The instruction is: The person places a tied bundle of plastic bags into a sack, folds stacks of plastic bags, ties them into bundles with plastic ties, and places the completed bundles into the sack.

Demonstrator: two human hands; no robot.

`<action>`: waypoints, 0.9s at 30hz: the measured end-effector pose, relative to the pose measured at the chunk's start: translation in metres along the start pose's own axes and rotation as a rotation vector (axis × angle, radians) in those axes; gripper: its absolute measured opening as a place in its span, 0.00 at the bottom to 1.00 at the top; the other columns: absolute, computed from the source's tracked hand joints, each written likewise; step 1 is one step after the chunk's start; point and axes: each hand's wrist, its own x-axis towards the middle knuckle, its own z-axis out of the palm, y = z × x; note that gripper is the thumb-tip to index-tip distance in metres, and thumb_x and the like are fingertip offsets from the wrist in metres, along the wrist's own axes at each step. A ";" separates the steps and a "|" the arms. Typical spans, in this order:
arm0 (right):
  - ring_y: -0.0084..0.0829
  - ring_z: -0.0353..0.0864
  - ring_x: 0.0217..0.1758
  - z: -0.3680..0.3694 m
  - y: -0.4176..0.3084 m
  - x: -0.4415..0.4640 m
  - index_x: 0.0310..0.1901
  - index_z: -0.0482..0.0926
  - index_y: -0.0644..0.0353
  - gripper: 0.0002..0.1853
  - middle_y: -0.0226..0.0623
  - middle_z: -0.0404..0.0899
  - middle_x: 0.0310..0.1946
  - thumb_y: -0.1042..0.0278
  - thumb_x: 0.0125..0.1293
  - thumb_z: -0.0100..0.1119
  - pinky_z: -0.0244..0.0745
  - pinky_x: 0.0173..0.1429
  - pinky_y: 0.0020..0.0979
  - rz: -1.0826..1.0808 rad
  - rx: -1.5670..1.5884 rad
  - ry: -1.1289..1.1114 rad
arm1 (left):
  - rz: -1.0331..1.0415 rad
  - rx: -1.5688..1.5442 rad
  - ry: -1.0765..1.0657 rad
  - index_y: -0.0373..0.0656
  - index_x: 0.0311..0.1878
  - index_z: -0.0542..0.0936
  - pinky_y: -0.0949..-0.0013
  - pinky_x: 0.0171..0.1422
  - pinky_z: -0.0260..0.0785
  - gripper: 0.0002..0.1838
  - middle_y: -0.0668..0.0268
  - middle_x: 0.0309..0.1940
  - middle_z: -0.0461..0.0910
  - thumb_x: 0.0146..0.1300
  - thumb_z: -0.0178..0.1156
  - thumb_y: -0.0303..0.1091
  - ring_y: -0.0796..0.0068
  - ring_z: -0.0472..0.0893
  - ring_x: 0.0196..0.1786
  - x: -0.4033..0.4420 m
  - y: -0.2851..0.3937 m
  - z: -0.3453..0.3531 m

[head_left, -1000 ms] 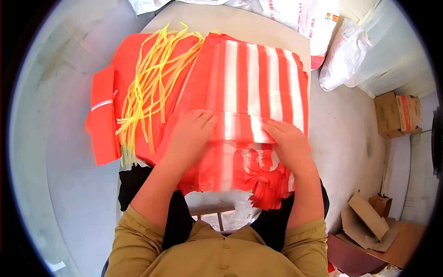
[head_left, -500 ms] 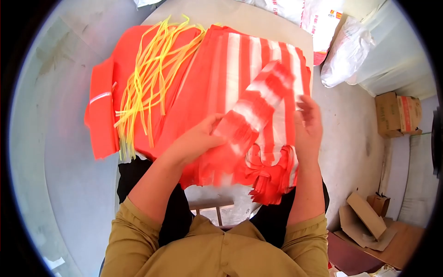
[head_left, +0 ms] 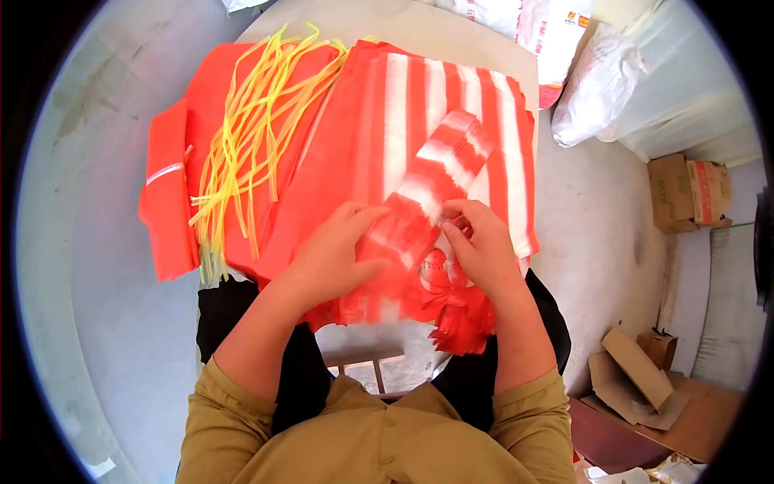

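Observation:
A folded red-and-white striped bundle (head_left: 427, 181) lies slantwise on a pile of striped sheets (head_left: 395, 113). My left hand (head_left: 347, 250) is at the bundle's lower left side, thumb and fingers apart. At its right edge, the thumb and fingertips of my right hand (head_left: 476, 238) are pinched together; what is between them is too small to make out. Below the right hand sits a gathered red-and-white bunch (head_left: 459, 310). Yellow strips (head_left: 262, 133) are spread over red material (head_left: 214, 89) left of the pile.
A red roll with a pale band (head_left: 168, 198) is at the left. White sacks (head_left: 601, 85) stand beyond the table (head_left: 322, 16) at the upper right. A cardboard box (head_left: 689, 194) and opened cardboard (head_left: 637, 379) are at the right.
The flat striped fold was turned slantwise and lies narrower on the pile. My right hand moved from the pile's right edge in to the bundle, its fingers now pinched. The left hand opened.

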 end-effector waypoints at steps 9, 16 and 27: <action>0.40 0.87 0.51 0.003 0.014 0.008 0.61 0.80 0.63 0.18 0.44 0.87 0.50 0.70 0.72 0.63 0.81 0.54 0.36 0.044 0.038 0.029 | 0.074 0.180 -0.017 0.44 0.76 0.73 0.53 0.79 0.65 0.45 0.52 0.74 0.68 0.53 0.80 0.38 0.48 0.68 0.77 -0.002 0.016 -0.001; 0.28 0.84 0.58 0.000 0.029 0.022 0.74 0.70 0.65 0.25 0.39 0.81 0.64 0.76 0.77 0.56 0.77 0.60 0.28 0.192 0.434 0.088 | 0.115 0.137 -0.050 0.44 0.75 0.72 0.53 0.80 0.64 0.43 0.52 0.75 0.69 0.55 0.78 0.33 0.47 0.68 0.77 -0.011 0.006 -0.010; 0.32 0.82 0.63 0.000 0.021 0.028 0.72 0.71 0.64 0.23 0.39 0.76 0.69 0.72 0.78 0.53 0.76 0.65 0.33 0.264 0.621 0.134 | 0.162 -0.025 -0.070 0.38 0.69 0.76 0.61 0.66 0.76 0.32 0.53 0.66 0.77 0.59 0.69 0.19 0.53 0.80 0.63 -0.028 -0.018 -0.024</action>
